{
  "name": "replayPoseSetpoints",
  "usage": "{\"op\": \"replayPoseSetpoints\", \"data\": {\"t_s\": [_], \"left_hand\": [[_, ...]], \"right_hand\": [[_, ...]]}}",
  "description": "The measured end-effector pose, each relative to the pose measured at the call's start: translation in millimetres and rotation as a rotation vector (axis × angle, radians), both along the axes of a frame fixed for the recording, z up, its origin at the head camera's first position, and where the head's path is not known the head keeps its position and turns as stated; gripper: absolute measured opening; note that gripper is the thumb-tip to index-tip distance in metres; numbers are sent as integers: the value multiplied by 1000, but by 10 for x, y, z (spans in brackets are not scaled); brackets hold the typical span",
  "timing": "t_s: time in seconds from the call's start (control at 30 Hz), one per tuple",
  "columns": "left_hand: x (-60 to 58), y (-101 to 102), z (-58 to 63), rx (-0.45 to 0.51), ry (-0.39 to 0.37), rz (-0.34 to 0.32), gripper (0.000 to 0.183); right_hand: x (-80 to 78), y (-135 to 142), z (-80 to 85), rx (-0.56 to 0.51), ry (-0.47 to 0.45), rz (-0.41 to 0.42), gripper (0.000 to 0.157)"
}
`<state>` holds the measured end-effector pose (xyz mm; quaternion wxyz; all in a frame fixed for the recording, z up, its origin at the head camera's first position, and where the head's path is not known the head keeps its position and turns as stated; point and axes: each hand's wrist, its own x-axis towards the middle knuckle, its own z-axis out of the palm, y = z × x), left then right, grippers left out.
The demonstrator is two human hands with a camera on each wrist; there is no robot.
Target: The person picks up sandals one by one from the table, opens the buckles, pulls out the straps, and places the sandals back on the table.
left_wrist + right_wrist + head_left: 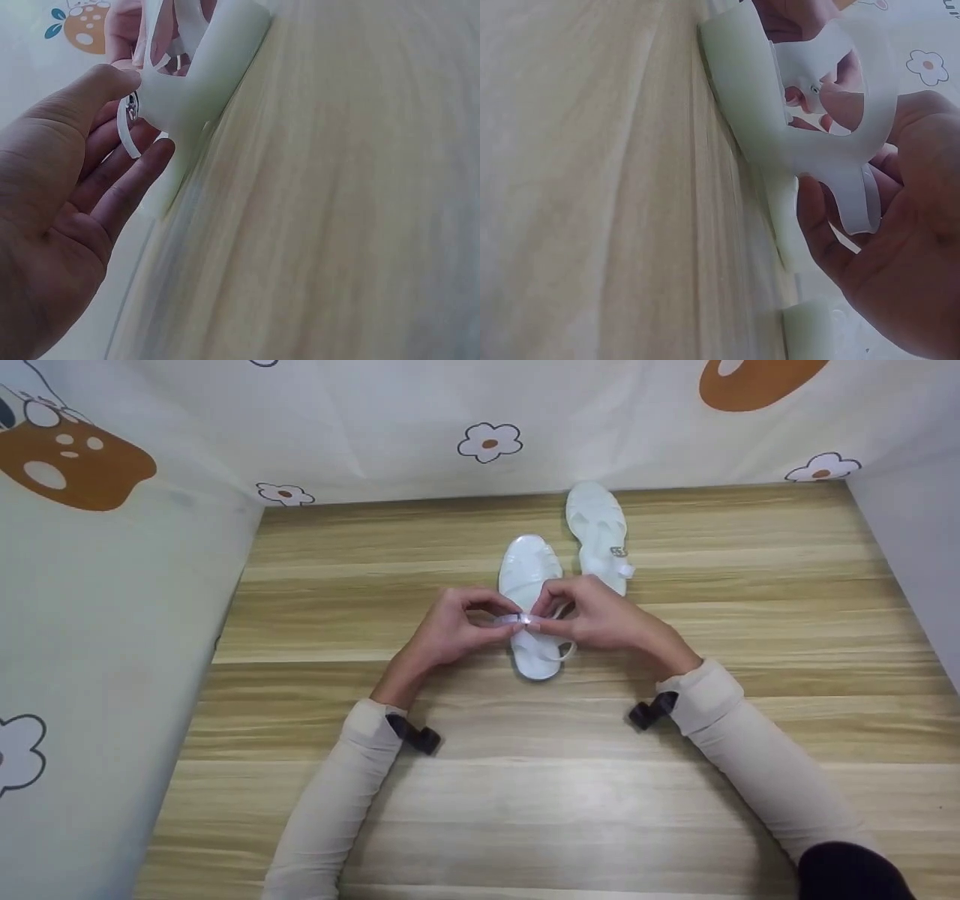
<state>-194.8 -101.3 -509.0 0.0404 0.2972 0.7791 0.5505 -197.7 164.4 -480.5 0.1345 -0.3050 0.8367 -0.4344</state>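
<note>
A white sandal [529, 566] lies on the wood-grain surface, its toe pointing away from me. Over its ankle part my left hand [456, 624] pinches the strap between thumb and fingers from the left. My right hand [606, 615] pinches the strap from the right, and the fingertips of both hands nearly meet. A small metal buckle [132, 107] shows beside the left thumb, with a strap end [126, 135] hanging below it. The right wrist view shows the looped white strap [881, 82] between the right thumb and fingers. Fingers partly hide how strap and buckle join.
A second white sandal [596, 514], with its own buckle [618, 552], lies farther back to the right, near the far wall. Pale fabric walls [390, 435] with flower and mushroom prints border the wood-grain surface [525, 780]. A black round object [851, 874] shows at the lower right.
</note>
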Motion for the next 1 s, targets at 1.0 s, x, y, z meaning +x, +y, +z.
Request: {"op": "replayPoseSetpoints", "data": {"t_s": [1.0], "left_hand": [[-13,-23,-19,6,-53,15,18]], "right_hand": [[0,1,-34,-80,126,3,16]]}}
